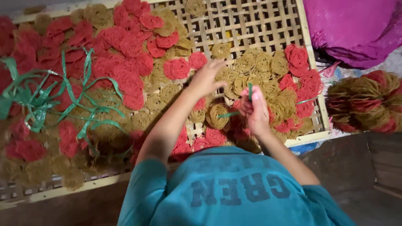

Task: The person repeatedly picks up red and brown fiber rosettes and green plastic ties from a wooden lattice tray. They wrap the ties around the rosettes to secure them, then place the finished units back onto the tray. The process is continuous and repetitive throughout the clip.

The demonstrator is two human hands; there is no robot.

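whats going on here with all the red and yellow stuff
A person in a teal shirt works over a woven bamboo tray spread with red and tan noodle nests. The left hand reaches onto the tan nests, fingers spread. The right hand pinches a green strip. More green strips lie at the left; a tied bundle sits beside the tray.

Red noodle nests [125,62] and tan noodle nests [255,67] are being shown mixed across a pale woven lattice tray [251,25]. Green strips [37,100] are being seen at the tray's left end. Beside its right edge, magenta cloth [356,29] is being displayed, and below the tray a teal shirt [226,188] with dark lettering.
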